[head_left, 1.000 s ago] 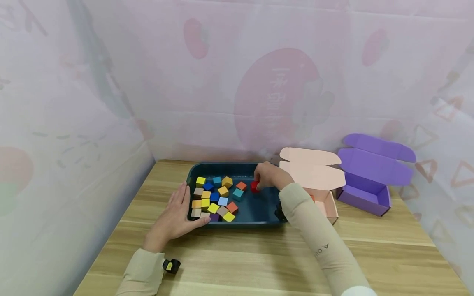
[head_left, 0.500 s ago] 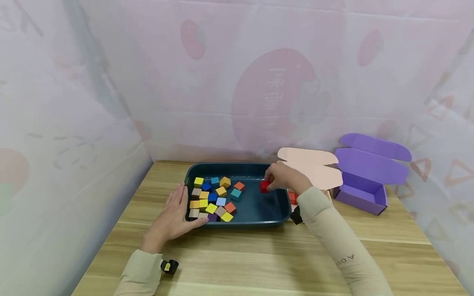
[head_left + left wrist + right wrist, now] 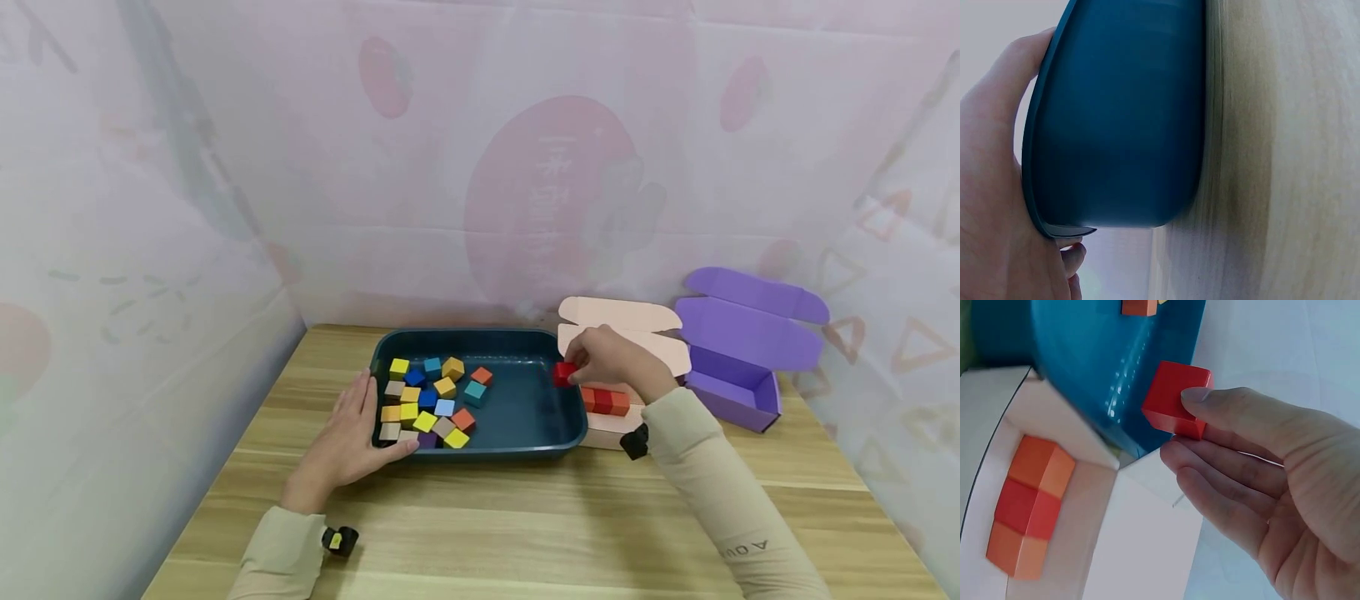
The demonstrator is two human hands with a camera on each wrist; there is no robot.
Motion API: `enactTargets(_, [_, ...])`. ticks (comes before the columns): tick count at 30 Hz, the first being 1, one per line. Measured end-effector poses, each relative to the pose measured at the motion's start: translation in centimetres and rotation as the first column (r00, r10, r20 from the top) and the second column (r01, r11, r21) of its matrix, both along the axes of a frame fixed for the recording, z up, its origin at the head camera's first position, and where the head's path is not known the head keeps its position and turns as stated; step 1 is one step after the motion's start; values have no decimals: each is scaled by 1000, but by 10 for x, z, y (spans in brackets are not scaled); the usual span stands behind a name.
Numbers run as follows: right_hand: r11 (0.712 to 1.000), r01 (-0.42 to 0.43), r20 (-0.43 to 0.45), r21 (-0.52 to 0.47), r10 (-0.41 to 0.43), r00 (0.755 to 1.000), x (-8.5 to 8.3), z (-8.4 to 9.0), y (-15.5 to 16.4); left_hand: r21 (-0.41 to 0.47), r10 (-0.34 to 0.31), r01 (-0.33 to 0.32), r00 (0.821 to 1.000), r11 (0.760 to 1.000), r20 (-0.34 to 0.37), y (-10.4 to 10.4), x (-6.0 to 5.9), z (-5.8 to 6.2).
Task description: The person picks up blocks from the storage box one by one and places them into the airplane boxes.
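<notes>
From the head view, the right hand [image 3: 615, 360] pinches a red cube [image 3: 564, 374] above the tray's [image 3: 480, 448] right rim beside the pink box [image 3: 611, 421] already holding three cubes [image 3: 604, 401], many remaining in the tray; the left wrist view shows the left hand [image 3: 991, 206] flat-fingered against the tray wall; the right wrist view confirms thumb and fingers gripping the cube.

Two bare hands, long beige sleeves

Both arms wear close-fitting pale beige sleeves reaching to the wrists. The right sleeve [image 3: 738, 521] carries small dark lettering along the forearm, only partly readable. A small black device sits at each wrist: the one by the left sleeve [image 3: 281, 554] shows a yellow spot, the other is plain black. The left hand [image 3: 341, 442] and right hand [image 3: 611, 360] wear no gloves, rings or watch.
</notes>
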State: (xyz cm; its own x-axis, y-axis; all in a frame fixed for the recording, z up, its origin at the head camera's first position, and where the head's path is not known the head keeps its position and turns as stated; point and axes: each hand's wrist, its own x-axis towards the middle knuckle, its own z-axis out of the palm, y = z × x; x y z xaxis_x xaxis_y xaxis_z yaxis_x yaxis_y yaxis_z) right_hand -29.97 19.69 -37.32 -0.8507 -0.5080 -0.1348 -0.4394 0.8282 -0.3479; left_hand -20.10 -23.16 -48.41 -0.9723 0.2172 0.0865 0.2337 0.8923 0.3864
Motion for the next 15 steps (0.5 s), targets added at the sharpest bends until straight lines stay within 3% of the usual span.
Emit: enactTargets(15, [999, 23, 5, -28, -23, 1000, 18, 2, 43, -1, 1, -1, 1000, 1000, 14, -2, -2, -2])
